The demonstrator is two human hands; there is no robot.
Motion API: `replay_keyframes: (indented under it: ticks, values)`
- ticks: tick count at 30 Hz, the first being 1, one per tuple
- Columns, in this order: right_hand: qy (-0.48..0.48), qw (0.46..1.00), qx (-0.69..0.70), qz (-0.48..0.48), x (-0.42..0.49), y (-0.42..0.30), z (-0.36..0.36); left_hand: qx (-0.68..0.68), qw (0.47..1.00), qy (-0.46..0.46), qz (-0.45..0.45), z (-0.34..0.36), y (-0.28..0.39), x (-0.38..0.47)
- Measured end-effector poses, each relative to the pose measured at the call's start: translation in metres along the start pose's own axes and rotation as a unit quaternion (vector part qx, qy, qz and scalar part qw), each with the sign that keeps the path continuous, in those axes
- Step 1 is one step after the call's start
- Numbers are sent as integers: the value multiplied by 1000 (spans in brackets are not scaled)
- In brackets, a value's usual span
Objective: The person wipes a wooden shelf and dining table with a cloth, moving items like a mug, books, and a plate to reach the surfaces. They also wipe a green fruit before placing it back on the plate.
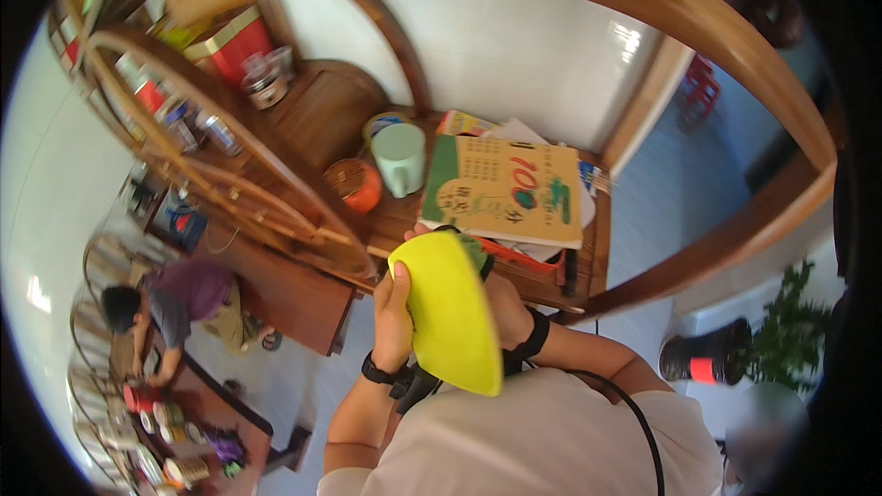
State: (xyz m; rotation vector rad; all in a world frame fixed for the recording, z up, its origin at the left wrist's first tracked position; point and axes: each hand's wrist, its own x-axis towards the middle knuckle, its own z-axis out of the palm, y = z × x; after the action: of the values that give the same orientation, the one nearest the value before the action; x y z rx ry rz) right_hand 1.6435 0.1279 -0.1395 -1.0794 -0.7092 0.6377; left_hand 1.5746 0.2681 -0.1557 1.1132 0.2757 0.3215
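Note:
My left hand (pixel 393 313) grips a bright yellow, curved flat piece (pixel 451 317) by its left edge, thumb lying on its face. What the yellow piece is, I cannot tell. Behind its right edge is my right hand (pixel 506 310), with the fingers mostly hidden. Close to those fingers shows a green piece with a dark edge (pixel 475 253); whether the right hand grips it is unclear. Just beyond both hands, a tan and green book (pixel 506 189) bearing writing lies on a wooden shelf (pixel 594 248). A pale green mug (pixel 400 157) stands left of the book.
An orange round container (pixel 355 184) sits beside the mug. Under the book are papers and a red basket (pixel 530 256). Curved wooden framing (pixel 751 41) arches around the shelf. At left, another person (pixel 186 296) bends over a cluttered table (pixel 234 420). A potted plant (pixel 785 331) stands at right.

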Motion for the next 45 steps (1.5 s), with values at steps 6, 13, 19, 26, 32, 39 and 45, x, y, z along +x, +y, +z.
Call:
replay_keyframes:
  ticks: [6,13,19,26,32,39,45]
  values:
    - [84,987,70,119,-27,-19,-11,84,996,-3,41,18,10,54]
    - [13,970,-229,86,-67,-66,-47,162,985,-60,24,33,15,127]
    - [46,940,-339,-22,-151,-125,-65,199,973,-91,74,43,-16,189]
    - [523,806,-267,-79,-252,-154,-67,455,879,-23,144,50,-26,199]
    - [561,782,-258,-89,-274,-157,-149,610,704,-61,359,62,-26,175]
    - [375,845,-379,-41,-211,-83,-232,581,651,-124,472,76,-30,114]
    - [19,907,-421,-14,-159,-3,-261,509,570,-444,467,105,-61,49]
